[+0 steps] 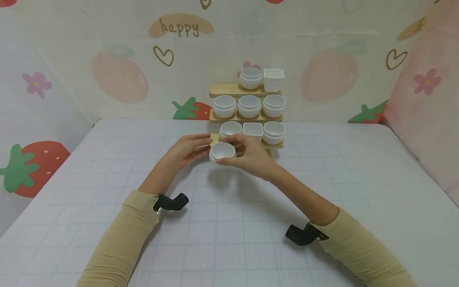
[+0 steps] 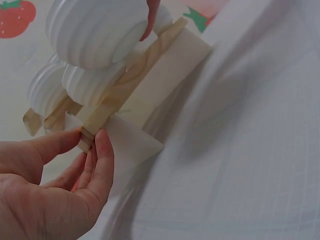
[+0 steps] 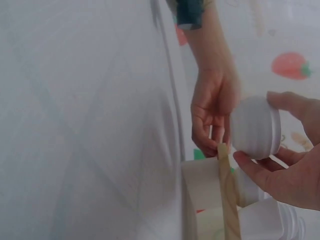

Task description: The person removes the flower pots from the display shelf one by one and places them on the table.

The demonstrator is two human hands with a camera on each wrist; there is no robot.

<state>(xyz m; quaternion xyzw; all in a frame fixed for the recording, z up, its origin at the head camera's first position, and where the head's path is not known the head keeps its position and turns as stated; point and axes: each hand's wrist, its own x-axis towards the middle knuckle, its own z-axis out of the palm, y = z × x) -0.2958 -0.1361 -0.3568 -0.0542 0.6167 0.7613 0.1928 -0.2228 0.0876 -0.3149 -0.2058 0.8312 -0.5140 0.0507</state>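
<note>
My right hand [image 1: 255, 157] grips a white round ribbed bowl [image 1: 222, 152] by its sides, thumb at the near side and fingers behind. It is held mouth up in front of the lowest wooden board [image 2: 107, 112] of a tiered stand. At that board's left end, my left hand [image 1: 188, 150] pinches the wood between thumb and fingers, as the left wrist view shows. On the same board stand a round bowl [image 1: 230, 128], a square cup [image 1: 252, 129] and another round bowl [image 1: 274, 133]; the right hand partly covers the first two.
Three round bowls [image 1: 249, 107] line the middle board [image 1: 236, 117]. The top board [image 1: 224, 90] carries a round bowl [image 1: 250, 78] and a square cup [image 1: 273, 81]. Behind the stand rises a printed backdrop [image 1: 222, 52]; a pale checked cloth [image 1: 215, 239] covers the table.
</note>
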